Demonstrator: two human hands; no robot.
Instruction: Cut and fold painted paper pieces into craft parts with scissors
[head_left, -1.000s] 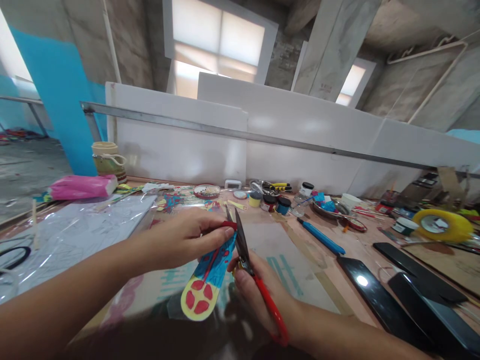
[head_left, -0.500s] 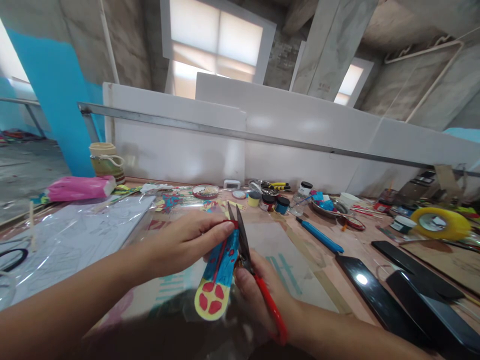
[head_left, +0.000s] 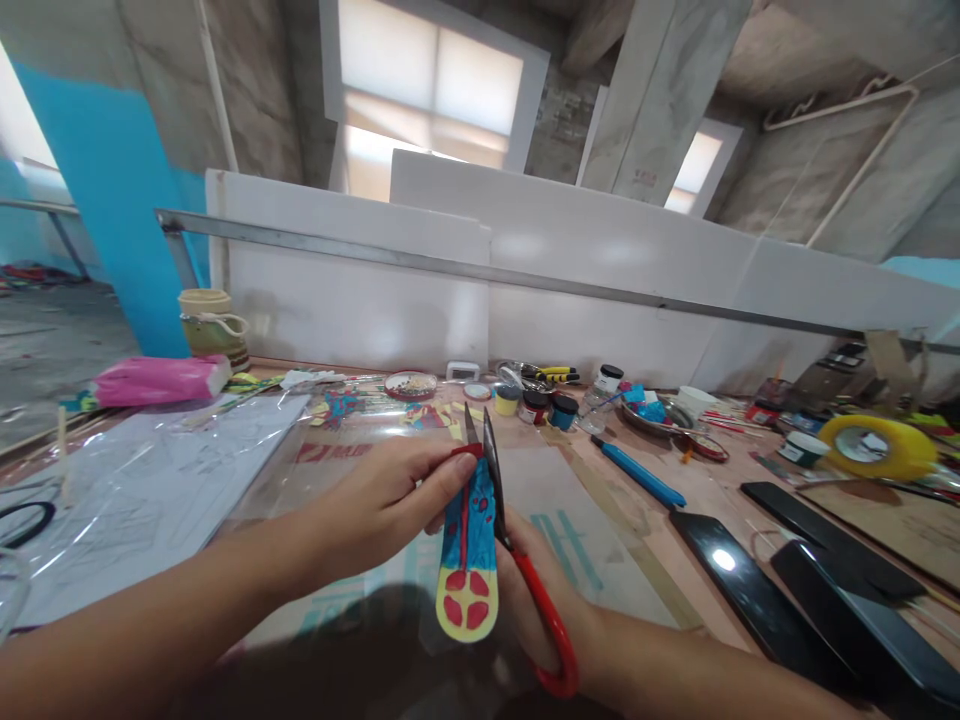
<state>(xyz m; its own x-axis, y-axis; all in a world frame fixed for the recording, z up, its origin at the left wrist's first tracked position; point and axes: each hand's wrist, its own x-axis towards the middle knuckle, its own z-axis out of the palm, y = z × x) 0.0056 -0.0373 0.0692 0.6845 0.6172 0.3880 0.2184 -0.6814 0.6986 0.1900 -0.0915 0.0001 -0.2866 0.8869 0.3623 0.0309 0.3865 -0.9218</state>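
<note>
Between the thumb and fingers of my left hand (head_left: pixel 409 490) is the upper end of a painted paper cutout (head_left: pixel 469 560). It is a long strip, blue with red marks, ending below in a rounded yellow tip with red patches. My right hand (head_left: pixel 544 575) grips red-handled scissors (head_left: pixel 547 620), their dark blades parted and pointing away from me. The blades stand around the cutout's top right edge, close to my left thumb. Part of my right hand's fingers is hidden behind the cutout and handles.
Paint jars (head_left: pixel 562 411) and a metal dish (head_left: pixel 660 415) stand at the back. To the right lie a blue-handled tool (head_left: pixel 641 472), a phone (head_left: pixel 750 580) and yellow tape (head_left: pixel 877 447). Drawings under plastic (head_left: pixel 150 480) and a pink packet (head_left: pixel 161 378) are on the left.
The cutout has swung more upright, its rounded end moving right. The scissors have shifted slightly right, their blades still apart at its top edge. Both hands keep their hold.
</note>
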